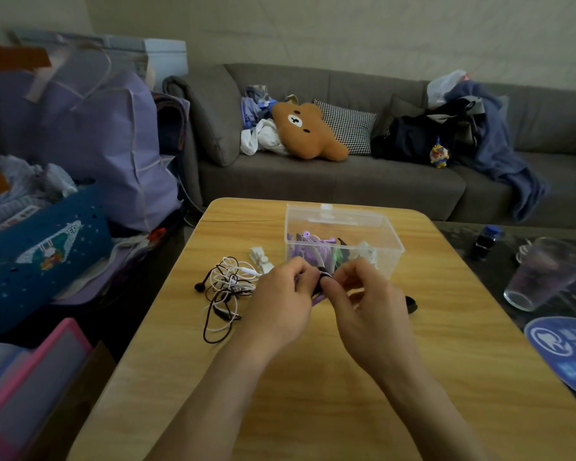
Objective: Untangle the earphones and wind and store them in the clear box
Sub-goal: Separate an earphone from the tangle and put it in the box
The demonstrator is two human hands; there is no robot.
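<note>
Both hands, left (281, 296) and right (363, 294), share a pinching grip on a small purple earphone bundle (320, 287), held just before the clear box (343, 241) probably for dropping in, while the black-and-white tangle (228, 287) waits on the tabletop (313, 377).

Bare table (313, 394) nearside; tangled earphones (226, 287) left, clear box (343, 227) beyond.

Bear plush (308, 129) on grey sofa (330, 181); glass (542, 274) right.
</note>
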